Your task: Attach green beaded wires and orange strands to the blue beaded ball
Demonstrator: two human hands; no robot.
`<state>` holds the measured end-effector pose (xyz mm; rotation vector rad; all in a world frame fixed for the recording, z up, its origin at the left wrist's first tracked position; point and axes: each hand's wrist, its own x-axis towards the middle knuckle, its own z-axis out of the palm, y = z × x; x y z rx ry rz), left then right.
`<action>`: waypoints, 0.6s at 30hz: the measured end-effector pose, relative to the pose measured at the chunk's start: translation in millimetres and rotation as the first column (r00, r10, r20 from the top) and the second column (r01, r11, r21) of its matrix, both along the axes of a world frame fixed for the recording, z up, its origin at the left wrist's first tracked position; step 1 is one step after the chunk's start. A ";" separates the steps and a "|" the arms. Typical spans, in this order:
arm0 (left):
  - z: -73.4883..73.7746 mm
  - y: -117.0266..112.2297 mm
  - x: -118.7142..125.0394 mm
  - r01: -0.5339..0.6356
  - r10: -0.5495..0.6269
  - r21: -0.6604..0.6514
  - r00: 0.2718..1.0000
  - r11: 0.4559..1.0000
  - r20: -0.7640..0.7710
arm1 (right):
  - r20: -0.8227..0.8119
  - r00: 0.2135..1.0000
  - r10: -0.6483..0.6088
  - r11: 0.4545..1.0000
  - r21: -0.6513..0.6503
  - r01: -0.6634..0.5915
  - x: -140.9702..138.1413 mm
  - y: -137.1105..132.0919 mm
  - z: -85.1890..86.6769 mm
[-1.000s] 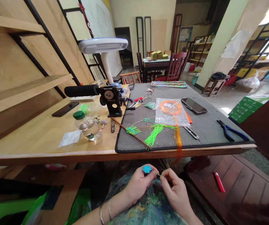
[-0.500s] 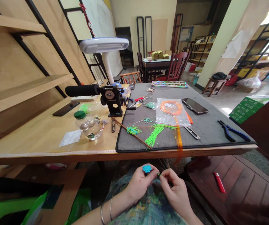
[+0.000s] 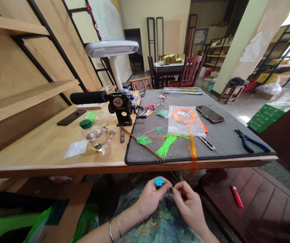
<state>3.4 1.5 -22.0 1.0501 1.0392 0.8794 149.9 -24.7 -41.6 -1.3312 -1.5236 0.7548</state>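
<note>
Above my lap, my left hand is closed round a small cluster of bright blue beads, which shows over the curled fingers. A thin green strand spans the narrow gap between my hands. Its right end is pinched between the thumb and forefinger of my right hand, and its left end meets my left fingertips. My fingers hide the underside of the cluster. On the grey mat lie a bunch of green strands and a brown stick with green and blue pieces attached.
The table's front edge runs just beyond my hands. On the table are a clear jar of liquid, a black cranked tool, a bag of orange line, phones and blue-handled pliers. A red lighter lies on the wooden seat at right.
Both hands stay nearly in place. My right fingertips have shifted very slightly, still pinching the green strand. The table things have not moved.
</note>
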 end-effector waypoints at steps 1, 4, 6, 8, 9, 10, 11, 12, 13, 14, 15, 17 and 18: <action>-0.2 0.2 0.0 0.001 -0.001 0.004 1.000 1.000 -0.001 | 0.003 1.000 0.002 1.000 0.002 -0.002 0.1 -0.1 -0.1; 1.3 0.0 0.3 -0.001 0.002 0.010 1.000 1.000 -0.009 | 0.007 1.000 -0.018 1.000 0.007 0.018 0.9 -0.6 -1.3; 2.8 -0.6 0.6 -0.004 0.004 0.012 1.000 1.000 -0.022 | -0.009 0.999 -0.039 0.999 0.011 0.039 1.2 -0.7 -2.3; 3.4 -1.0 1.0 -0.004 0.004 0.012 1.000 1.000 -0.031 | -0.024 0.999 -0.042 0.999 0.013 0.042 1.1 -0.6 -3.0; 3.2 -1.0 1.2 -0.003 0.004 0.013 0.999 1.000 -0.033 | -0.025 0.999 -0.035 0.999 0.013 0.035 0.8 -0.4 -3.1; 2.7 -0.9 1.3 -0.004 0.004 0.014 0.999 1.000 -0.033 | -0.022 0.999 -0.024 1.000 0.014 0.025 0.6 -0.2 -3.3; 2.0 -0.7 1.3 -0.007 0.008 0.014 0.999 1.000 -0.031 | -0.015 1.000 -0.013 1.000 0.013 0.014 0.3 0.0 -3.4; 1.3 -0.5 1.3 -0.010 0.011 0.013 1.000 1.000 -0.029 | -0.009 1.000 -0.005 1.000 0.012 0.005 0.1 0.1 -3.4; 0.8 -0.3 1.2 -0.015 0.015 0.011 1.000 1.000 -0.024 | -0.005 1.000 -0.002 1.000 0.010 0.002 0.0 0.2 -3.5; 0.7 -0.2 1.1 -0.020 0.021 0.010 1.000 1.000 -0.018 | -0.006 1.000 -0.002 1.000 0.008 0.002 0.0 0.2 -3.5; 0.9 -0.1 1.0 -0.024 0.024 0.009 1.000 1.000 -0.012 | -0.009 1.000 -0.008 1.000 0.007 0.008 0.0 0.1 -3.4; 2.6 -0.4 0.9 -0.024 0.024 0.012 1.000 1.000 -0.001 | -0.023 0.999 -0.025 1.000 0.006 0.025 0.2 0.0 -3.0; 3.8 -0.6 0.9 -0.023 0.023 0.016 1.000 1.000 0.002 | -0.030 0.999 -0.031 0.999 0.007 0.031 0.3 0.0 -2.6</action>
